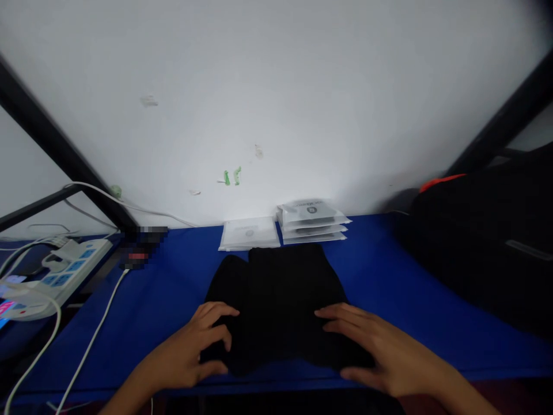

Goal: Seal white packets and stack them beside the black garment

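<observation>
A black cloth garment (pixel 285 305) lies partly folded on the blue surface (pixel 380 265), with one part sticking out at its left. My left hand (pixel 203 340) rests at the garment's left edge, fingers apart and slightly curled. At the right edge is my right hand (pixel 367 346), its fingertips on the cloth and its thumb spread away. Neither hand grips anything. Beyond the garment, a flat white plastic bag (pixel 249 233) lies beside a stack of several similar packets (pixel 313 219).
At the left are a white power strip (pixel 78 265) with plugs, white cables (pixel 97 328) and a partly blurred dark device (pixel 142 248). A large black bag (pixel 484 242) fills the right side. Behind stands a white wall (pixel 276 104) between dark frame bars.
</observation>
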Demonstrator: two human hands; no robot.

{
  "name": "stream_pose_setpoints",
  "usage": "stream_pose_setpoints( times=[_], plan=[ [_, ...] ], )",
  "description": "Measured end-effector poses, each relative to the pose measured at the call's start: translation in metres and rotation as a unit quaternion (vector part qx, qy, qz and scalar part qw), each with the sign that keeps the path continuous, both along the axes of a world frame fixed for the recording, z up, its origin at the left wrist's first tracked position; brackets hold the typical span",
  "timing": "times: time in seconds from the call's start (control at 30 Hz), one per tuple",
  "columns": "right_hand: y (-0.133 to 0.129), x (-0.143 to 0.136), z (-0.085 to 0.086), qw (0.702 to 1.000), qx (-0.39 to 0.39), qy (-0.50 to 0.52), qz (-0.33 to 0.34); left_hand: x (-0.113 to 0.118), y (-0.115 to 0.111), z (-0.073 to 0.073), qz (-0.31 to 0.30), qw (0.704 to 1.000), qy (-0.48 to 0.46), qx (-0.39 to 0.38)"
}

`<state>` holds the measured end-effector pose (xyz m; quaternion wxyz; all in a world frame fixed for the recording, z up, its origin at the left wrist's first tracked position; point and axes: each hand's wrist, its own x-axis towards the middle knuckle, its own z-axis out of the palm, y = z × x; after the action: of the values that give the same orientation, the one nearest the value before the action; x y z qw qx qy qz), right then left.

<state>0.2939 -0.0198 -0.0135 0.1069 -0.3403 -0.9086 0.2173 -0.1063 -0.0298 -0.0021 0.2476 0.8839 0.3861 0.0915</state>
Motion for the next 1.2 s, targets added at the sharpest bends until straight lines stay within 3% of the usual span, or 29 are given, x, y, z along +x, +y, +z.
stream_pose_setpoints(
  times=[0.2, 0.37, 0.47, 0.57, 0.67, 0.73, 0.97, 1.1, 1.2],
  plan=[
    [-0.016, 0.008, -0.002, 1.0, 0.015, 0.008, -0.019, -0.003, 0.003, 0.003, -0.004, 0.999, -0.035, 0.004],
    [-0.008, 0.014, 0.005, 0.998, 0.011, 0.034, -0.056, -0.004, 0.014, 0.006, 0.029, 0.997, -0.064, 0.033],
    [0.012, 0.016, 0.015, 0.997, 0.02, 0.026, -0.076, -0.003, 0.031, 0.01, 0.073, 0.99, -0.068, 0.104],
    [0.043, 0.013, 0.018, 0.989, 0.102, -0.019, -0.101, 0.002, 0.056, 0.013, 0.09, 0.983, -0.009, 0.162],
    [0.077, 0.006, 0.01, 0.967, 0.209, -0.067, -0.128, 0.014, 0.083, 0.011, 0.098, 0.972, 0.06, 0.203],
    [0.098, 0.0, 0.001, 0.959, 0.241, -0.073, -0.131, 0.026, 0.1, 0.006, 0.105, 0.967, 0.074, 0.222],
    [0.138, -0.009, -0.022, 0.96, 0.229, -0.064, -0.149, 0.063, 0.146, -0.014, 0.109, 0.967, 0.058, 0.224],
    [0.141, -0.008, -0.016, 0.961, 0.229, -0.045, -0.147, 0.066, 0.15, -0.009, 0.103, 0.966, 0.032, 0.234],
    [0.127, -0.002, -0.001, 0.964, 0.235, 0.005, -0.128, 0.063, 0.131, 0.006, 0.1, 0.964, -0.004, 0.246]
  ],
)
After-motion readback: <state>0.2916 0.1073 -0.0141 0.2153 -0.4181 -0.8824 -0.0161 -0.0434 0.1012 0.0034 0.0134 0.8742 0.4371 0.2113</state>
